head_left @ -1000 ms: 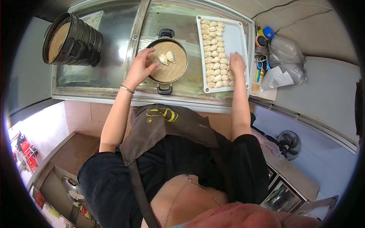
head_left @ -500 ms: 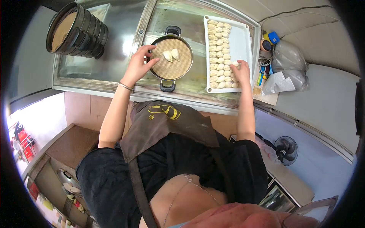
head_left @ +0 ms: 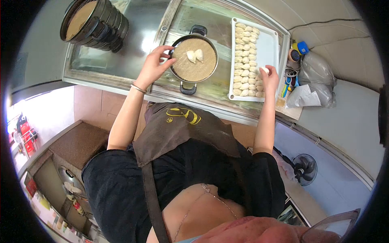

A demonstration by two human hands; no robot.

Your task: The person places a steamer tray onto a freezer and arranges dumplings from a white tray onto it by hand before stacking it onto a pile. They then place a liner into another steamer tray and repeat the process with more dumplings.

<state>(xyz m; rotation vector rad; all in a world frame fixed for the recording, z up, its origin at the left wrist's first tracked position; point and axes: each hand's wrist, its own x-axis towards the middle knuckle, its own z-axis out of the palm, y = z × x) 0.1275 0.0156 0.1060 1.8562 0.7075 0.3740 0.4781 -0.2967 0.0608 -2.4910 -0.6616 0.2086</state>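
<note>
My left hand [head_left: 159,65] is at the left rim of a round black steamer pan [head_left: 214,73], thumb and fingers apart, with nothing between them. Two pale dumplings [head_left: 195,56] lie side by side on the pan's tan mesh liner. On the right, a white tray [head_left: 267,46] carries several rows of dumplings [head_left: 245,60] along its left side. Above the tray's right part, my right hand [head_left: 270,77] pinches a single white dumpling [head_left: 265,70] between thumb and fingers.
A stack of black steamer pans [head_left: 99,28] stands at the upper left. Right of the tray are plastic bags [head_left: 318,69], a blue-capped container [head_left: 300,47], scissors and a paper. A metal frame edge [head_left: 109,80] borders the counter in front.
My right hand has lifted a dumpling from the rows and moved slightly right over the tray. The whole view has shifted a little; my left hand remains by the pan rim.
</note>
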